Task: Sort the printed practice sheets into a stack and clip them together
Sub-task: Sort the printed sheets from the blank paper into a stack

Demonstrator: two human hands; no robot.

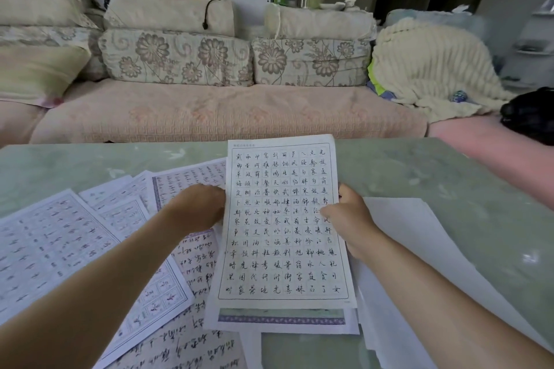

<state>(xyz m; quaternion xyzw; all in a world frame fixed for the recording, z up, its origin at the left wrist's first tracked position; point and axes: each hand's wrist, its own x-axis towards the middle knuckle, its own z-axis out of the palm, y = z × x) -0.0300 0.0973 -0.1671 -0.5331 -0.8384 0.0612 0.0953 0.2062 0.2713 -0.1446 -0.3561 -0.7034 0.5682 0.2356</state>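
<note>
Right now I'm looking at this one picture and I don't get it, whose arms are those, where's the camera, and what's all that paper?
There is no machine here. The camera sits on a person's head and looks forward and down, so the two bare arms reaching in from the bottom are that person's own. The left hand and the right hand grip the side edges of a sheet of printed characters in a grid. It lies atop a small stack of sheets. More loose practice sheets are scattered on the left of the pale green table, and blank-looking sheets lie on the right. Behind the table is a floral sofa. I see no clip.
</note>
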